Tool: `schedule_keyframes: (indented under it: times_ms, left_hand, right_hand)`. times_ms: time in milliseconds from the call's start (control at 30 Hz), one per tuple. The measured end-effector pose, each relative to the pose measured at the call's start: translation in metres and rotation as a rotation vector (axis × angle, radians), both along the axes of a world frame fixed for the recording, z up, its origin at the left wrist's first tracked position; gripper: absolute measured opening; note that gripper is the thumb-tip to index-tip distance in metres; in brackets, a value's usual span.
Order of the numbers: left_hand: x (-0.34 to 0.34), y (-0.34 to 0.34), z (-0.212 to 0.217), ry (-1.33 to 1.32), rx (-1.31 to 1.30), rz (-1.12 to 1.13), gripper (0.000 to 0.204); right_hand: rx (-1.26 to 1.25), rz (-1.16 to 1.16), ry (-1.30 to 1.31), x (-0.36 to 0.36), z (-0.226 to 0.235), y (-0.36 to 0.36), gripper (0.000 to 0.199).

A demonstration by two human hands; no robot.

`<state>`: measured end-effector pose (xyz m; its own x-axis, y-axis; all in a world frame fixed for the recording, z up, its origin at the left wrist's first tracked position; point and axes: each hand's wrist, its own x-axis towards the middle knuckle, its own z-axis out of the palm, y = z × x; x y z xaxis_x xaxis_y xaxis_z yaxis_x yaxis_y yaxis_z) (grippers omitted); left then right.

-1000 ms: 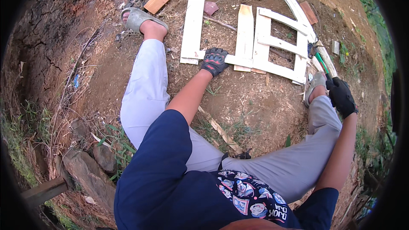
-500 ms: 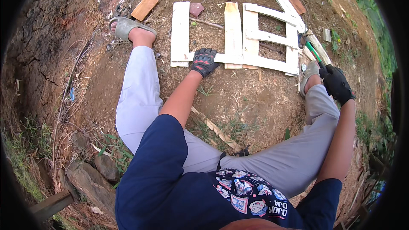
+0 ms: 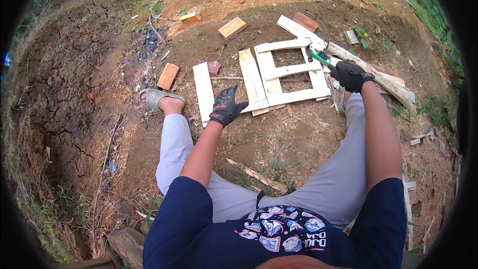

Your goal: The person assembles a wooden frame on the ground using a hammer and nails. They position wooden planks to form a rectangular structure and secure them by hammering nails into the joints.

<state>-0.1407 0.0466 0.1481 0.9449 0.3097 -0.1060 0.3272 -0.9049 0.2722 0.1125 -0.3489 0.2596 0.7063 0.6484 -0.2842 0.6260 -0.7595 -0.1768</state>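
My left hand [image 3: 228, 105], in a black glove with red marks, lies over the lower crosspiece beside the left upright board [image 3: 201, 87]. Its fingers are stretched out and the thumb points aside. My gloved right hand [image 3: 351, 75] is closed round a hammer [image 3: 321, 60] with a green shaft. The hammer's dark head is over the right side of a pale wooden frame [image 3: 286, 72], near its upper crosspieces. A middle board [image 3: 252, 82] with a pointed top lies between the left board and the frame. Part of the crosspiece is hidden under my left hand.
Orange-brown wood blocks [image 3: 232, 28] lie beyond the frame, another block [image 3: 168, 76] by my left sandal [image 3: 162, 98]. Long pale planks [image 3: 373, 72] lie at the right. A splintered strip [image 3: 259, 176] is on the ground between my legs. Stones [image 3: 127, 244] sit lower left.
The view has tilted up, showing more ground ahead. My right hand has brought the hammer from beside the frame to over its right side. My left fingers have straightened and the thumb has spread.
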Motion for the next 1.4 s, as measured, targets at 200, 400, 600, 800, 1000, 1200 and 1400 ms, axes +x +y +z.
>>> schedule_keyframes:
  times_ms: [200,400,600,800,1000,1200,1400]
  left_hand:
    - [-0.074,-0.096,0.136,-0.186,-0.228,-0.129,0.075]
    - [-0.127,-0.167,0.161,-0.185,-0.393,-0.342,0.073]
    - [-0.099,-0.135,0.148,-0.211,-0.940,-0.024,0.061]
    - [-0.024,-0.073,0.122,0.050,-0.912,0.157,0.051]
    - [-0.002,-0.033,-0.011,-0.463,-1.800,0.709,0.028]
    - [-0.009,0.013,-0.041,-0.441,-1.735,0.930,0.023]
    - [-0.007,0.022,-0.044,-0.448,-1.747,0.950,0.026]
  right_hand:
    - [-0.004,0.125,-0.084,0.003,-0.014,-0.002,0.022]
    - [0.300,-0.052,-0.114,-0.020,-0.023,0.004,0.039]
    - [0.512,-0.344,0.497,-0.089,0.003,0.053,0.057]
    - [0.706,-0.426,0.960,-0.168,-0.034,0.128,0.053]
    - [0.749,-0.398,1.069,-0.222,-0.057,0.217,0.045]
    - [0.318,-0.116,0.253,-0.087,-0.153,0.212,0.045]
    - [-0.201,-0.035,-0.410,0.045,-0.262,0.183,0.066]
